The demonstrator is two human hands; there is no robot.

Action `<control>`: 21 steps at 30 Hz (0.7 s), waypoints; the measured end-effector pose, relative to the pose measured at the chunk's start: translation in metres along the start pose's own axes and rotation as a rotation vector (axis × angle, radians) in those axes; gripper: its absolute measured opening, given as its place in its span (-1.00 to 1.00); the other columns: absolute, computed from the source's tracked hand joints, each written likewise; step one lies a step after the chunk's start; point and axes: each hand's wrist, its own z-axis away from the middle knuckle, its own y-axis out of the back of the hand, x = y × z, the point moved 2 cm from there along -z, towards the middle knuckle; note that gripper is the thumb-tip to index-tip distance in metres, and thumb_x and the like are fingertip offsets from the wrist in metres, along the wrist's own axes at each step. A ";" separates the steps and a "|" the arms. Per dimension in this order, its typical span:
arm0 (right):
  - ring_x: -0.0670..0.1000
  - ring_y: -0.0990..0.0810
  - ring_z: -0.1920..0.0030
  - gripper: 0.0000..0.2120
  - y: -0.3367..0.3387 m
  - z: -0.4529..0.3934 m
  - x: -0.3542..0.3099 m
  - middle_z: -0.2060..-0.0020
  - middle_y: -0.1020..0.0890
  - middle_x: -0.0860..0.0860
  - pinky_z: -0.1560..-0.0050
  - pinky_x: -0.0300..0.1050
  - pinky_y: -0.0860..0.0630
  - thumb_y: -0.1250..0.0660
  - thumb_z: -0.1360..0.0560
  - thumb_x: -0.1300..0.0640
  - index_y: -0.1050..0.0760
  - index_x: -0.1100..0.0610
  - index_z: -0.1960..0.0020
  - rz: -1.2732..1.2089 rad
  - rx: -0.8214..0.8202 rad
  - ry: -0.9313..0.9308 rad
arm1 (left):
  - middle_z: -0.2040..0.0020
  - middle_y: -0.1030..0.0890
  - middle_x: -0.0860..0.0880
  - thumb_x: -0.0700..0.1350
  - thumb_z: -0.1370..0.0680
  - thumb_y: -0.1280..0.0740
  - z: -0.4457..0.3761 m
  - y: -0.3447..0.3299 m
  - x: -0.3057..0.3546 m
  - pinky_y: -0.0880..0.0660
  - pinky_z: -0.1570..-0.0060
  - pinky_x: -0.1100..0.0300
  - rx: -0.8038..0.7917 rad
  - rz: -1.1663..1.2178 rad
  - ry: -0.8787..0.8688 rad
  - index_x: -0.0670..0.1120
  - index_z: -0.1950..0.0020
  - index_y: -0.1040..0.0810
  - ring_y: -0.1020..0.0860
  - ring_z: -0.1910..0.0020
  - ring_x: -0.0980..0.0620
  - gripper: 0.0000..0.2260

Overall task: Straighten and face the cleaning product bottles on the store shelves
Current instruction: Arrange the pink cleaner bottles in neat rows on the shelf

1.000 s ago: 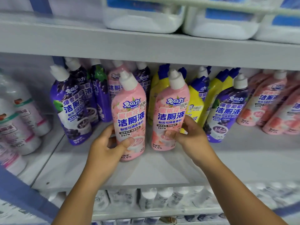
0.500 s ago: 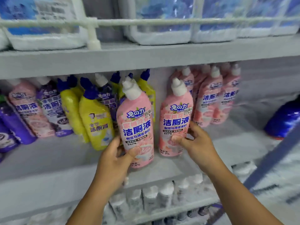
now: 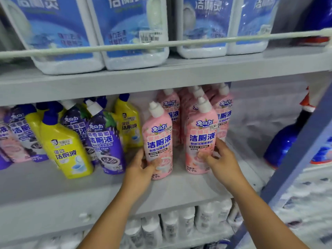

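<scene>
**shelfnoob:** How'd you get those pink ones so square?

**me:** Had my left hand (image 3: 142, 168) wrapped round the left pink bottle (image 3: 159, 141) and my right hand (image 3: 218, 159) clamped on the right pink bottle (image 3: 201, 141), both standing just in front of the pink stack (image 3: 222, 108). I reckon you twist low, labels out. Contents? Opaque bottles, couldn't tell. Yellow bottle (image 3: 66, 148) stood left of the stack.

My left hand (image 3: 140, 168) and right hand (image 3: 222, 159) each hold a bottle at the shelf (image 3: 53, 194) front, side by side. More bottles (image 3: 222, 108) stand behind.
</scene>
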 end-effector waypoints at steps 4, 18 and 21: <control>-0.25 -0.63 -0.08 -0.39 0.025 -0.016 0.010 -0.10 -0.65 -0.27 0.06 -0.39 -0.51 -0.48 -0.50 0.25 -0.38 -0.15 -0.43 0.006 -0.001 -0.006 | 0.04 -0.72 0.22 -0.30 -0.57 -0.40 -0.018 -0.018 0.001 -0.56 0.15 0.40 -0.018 0.020 0.003 0.05 -0.21 -0.51 -0.68 0.02 0.27 -0.68; -0.34 -0.64 0.01 -0.48 0.065 -0.044 0.039 -0.11 -0.64 -0.13 0.06 -0.45 -0.54 -0.42 -0.51 0.37 -0.43 -0.13 -0.27 -0.032 0.177 0.051 | 0.02 -0.72 0.08 -0.18 -0.48 -0.54 -0.067 -0.045 0.000 -0.68 0.07 -0.11 0.048 -0.109 -0.020 0.14 -0.04 -0.51 -0.70 0.04 0.12 -0.69; -0.09 -0.61 -0.20 -0.40 0.062 -0.046 0.047 -0.29 -0.53 0.02 -0.21 -0.03 -0.61 -0.44 -0.46 0.27 -0.39 -0.13 -0.41 0.020 0.190 0.064 | 0.02 -0.71 0.08 -0.17 -0.49 -0.54 -0.069 -0.049 -0.001 -0.68 0.08 -0.08 0.063 -0.107 -0.028 0.15 -0.06 -0.53 -0.70 0.01 0.10 -0.70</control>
